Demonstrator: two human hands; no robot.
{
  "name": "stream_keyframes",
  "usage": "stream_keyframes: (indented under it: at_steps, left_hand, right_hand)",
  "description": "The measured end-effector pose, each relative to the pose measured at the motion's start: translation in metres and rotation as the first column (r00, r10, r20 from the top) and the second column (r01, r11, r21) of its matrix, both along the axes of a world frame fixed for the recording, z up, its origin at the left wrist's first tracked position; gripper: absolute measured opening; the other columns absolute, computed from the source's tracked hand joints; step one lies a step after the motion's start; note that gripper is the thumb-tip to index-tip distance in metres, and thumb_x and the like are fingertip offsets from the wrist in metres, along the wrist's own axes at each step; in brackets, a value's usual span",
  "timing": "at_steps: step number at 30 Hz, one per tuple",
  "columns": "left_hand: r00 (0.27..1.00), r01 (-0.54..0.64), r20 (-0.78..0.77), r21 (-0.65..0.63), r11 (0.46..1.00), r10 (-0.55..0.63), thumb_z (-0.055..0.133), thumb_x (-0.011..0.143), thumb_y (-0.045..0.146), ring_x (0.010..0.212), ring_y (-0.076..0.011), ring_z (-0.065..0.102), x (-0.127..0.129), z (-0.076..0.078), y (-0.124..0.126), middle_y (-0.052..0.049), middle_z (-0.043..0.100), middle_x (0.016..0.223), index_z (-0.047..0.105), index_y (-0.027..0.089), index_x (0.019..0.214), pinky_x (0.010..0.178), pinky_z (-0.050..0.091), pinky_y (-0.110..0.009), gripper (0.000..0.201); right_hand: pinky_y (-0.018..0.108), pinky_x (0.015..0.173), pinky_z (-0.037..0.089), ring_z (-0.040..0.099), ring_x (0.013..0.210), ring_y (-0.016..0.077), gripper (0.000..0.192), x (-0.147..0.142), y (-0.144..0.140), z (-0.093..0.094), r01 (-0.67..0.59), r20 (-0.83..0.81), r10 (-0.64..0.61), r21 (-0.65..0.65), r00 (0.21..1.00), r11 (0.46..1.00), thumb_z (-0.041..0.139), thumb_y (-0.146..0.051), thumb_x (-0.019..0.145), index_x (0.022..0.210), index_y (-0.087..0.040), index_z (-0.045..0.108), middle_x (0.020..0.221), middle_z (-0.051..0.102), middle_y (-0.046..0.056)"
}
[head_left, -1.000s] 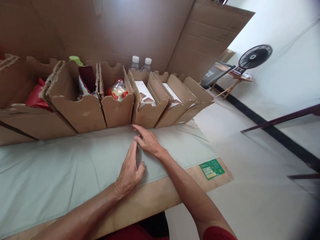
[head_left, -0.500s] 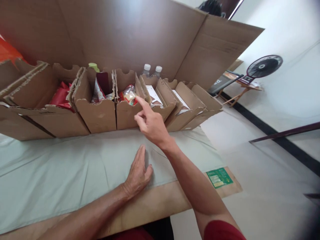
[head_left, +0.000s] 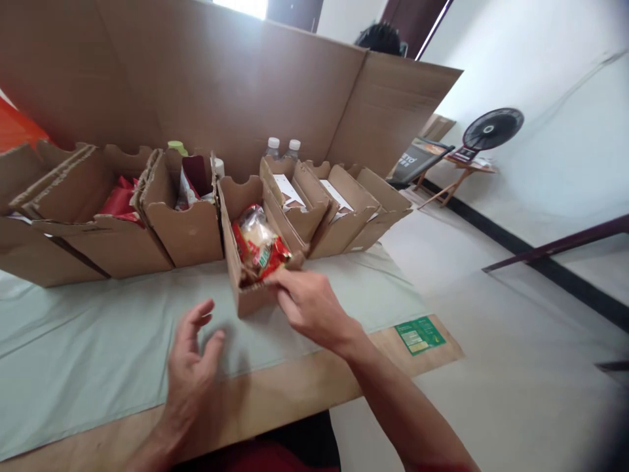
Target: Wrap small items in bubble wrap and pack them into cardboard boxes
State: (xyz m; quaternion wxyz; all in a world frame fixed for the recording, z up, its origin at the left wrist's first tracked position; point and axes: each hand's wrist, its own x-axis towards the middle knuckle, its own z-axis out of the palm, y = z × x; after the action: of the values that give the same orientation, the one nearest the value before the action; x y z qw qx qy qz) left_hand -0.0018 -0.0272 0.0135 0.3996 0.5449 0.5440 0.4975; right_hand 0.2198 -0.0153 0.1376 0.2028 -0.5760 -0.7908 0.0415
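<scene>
My right hand (head_left: 312, 305) grips the front edge of a narrow cardboard box (head_left: 256, 300), which juts forward from the row. Inside the box lies a food packet (head_left: 259, 239) with clear film and red and green printing. My left hand (head_left: 194, 354) is over the cloth, fingers apart and holding nothing, to the left of the box and short of touching it. On the left of the pulled box stands another cardboard box (head_left: 189, 236) with a maroon and white packet (head_left: 189, 187) in it. The right-hand fingertips are partly hidden at the box rim.
More cardboard boxes (head_left: 118, 246) stand in a row, backed by a tall cardboard panel (head_left: 196, 85). Two white-capped bottles (head_left: 293, 147) are behind them. A pale green cloth (head_left: 98, 341) covers the table. A fan (head_left: 493, 129) is at the right; the top of a person's head (head_left: 379, 39) shows beyond the panel.
My right hand has taken hold of the box with the food packet and drawn it toward me, out of the row. My left hand has moved left and its fingers have spread.
</scene>
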Motion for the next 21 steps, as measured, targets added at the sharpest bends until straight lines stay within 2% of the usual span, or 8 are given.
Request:
stream_keyframes:
  at_steps: [2,4,7,10,12,15,18,21]
  left_hand:
    - [0.997,-0.077,0.015,-0.042,0.996,0.078,0.072,0.085,0.051,0.126,-0.0340,0.065,-0.022,0.003,0.003,-0.012,0.064,0.142,0.061,0.026,0.136,0.113,0.050,-0.060,0.058]
    - [0.994,-0.106,0.010,-0.051,0.993,0.106,0.075,0.080,0.053,0.127,-0.0361,0.065,-0.036,0.006,0.009,-0.013,0.064,0.144,0.059,0.026,0.141,0.115,0.048,-0.064,0.069]
    - [0.998,-0.054,-0.022,0.026,0.998,0.055,0.079,0.080,0.052,0.136,-0.0383,0.060,-0.040,0.011,0.017,-0.014,0.058,0.154,0.051,0.028,0.153,0.120,0.043,-0.065,0.082]
    - [0.992,0.125,-0.035,0.093,0.988,-0.122,0.076,0.086,0.047,0.149,-0.0367,0.050,-0.026,0.014,0.020,-0.011,0.045,0.168,0.040,0.032,0.162,0.126,0.038,-0.060,0.086]
    - [0.964,0.264,-0.036,0.065,0.962,-0.262,0.074,0.087,0.048,0.152,-0.0361,0.047,-0.010,0.016,0.019,-0.011,0.044,0.170,0.039,0.031,0.162,0.126,0.039,-0.057,0.085]
    - [0.930,0.365,-0.036,-0.010,0.931,-0.366,0.071,0.085,0.049,0.143,-0.0350,0.056,0.012,0.017,0.013,-0.012,0.059,0.155,0.052,0.025,0.149,0.120,0.047,-0.053,0.072]
    - [0.956,0.286,-0.054,-0.024,0.958,-0.287,0.069,0.085,0.049,0.136,-0.0347,0.060,0.012,0.017,0.007,-0.010,0.068,0.138,0.059,0.022,0.135,0.118,0.047,-0.054,0.057]
    - [0.991,0.076,-0.113,-0.018,0.997,-0.077,0.073,0.083,0.050,0.132,-0.0358,0.061,-0.020,0.011,0.000,-0.008,0.069,0.131,0.058,0.025,0.128,0.119,0.045,-0.056,0.054]
  right_hand:
    - [0.030,0.077,0.053,0.075,0.079,0.0194,0.026,0.024,-0.040,-0.002,-0.103,-0.102,0.112,0.089,0.988,0.991,0.053,-0.011,0.092,0.100,-0.023,0.075,0.089,0.083,0.002]
    - [0.031,0.075,0.056,0.076,0.077,0.0184,0.032,0.054,-0.074,-0.006,-0.102,-0.208,0.136,0.166,0.969,0.981,0.054,-0.009,0.091,0.107,-0.027,0.075,0.091,0.083,0.000]
    - [0.034,0.078,0.062,0.080,0.088,0.0213,0.037,0.098,-0.110,-0.020,0.222,-0.405,-0.136,0.174,0.904,0.959,0.058,-0.013,0.091,0.117,-0.033,0.075,0.103,0.084,0.001]
    - [0.048,0.091,0.066,0.078,0.114,0.0319,0.055,0.122,-0.133,-0.046,0.480,-0.651,-0.351,0.023,0.673,0.877,0.065,-0.035,0.096,0.150,-0.039,0.058,0.138,0.074,0.011]
    - [0.056,0.099,0.064,0.071,0.129,0.0379,0.068,0.124,-0.140,-0.066,0.406,-0.707,-0.338,-0.079,0.621,0.910,0.069,-0.051,0.093,0.157,-0.044,0.049,0.152,0.065,0.011]
    - [0.063,0.106,0.059,0.066,0.134,0.0430,0.066,0.109,-0.136,-0.091,0.322,-0.663,-0.325,-0.132,0.675,0.938,0.073,-0.066,0.086,0.147,-0.043,0.061,0.144,0.071,0.010]
    - [0.067,0.112,0.053,0.066,0.132,0.0442,0.072,0.084,-0.116,-0.096,0.325,-0.641,-0.357,-0.173,0.679,0.930,0.070,-0.074,0.086,0.146,-0.035,0.063,0.135,0.074,0.013]
    - [0.062,0.116,0.049,0.064,0.136,0.0406,0.081,0.060,-0.087,-0.086,0.155,-0.695,-0.245,-0.191,0.676,0.969,0.069,-0.075,0.087,0.151,-0.027,0.060,0.143,0.070,0.015]
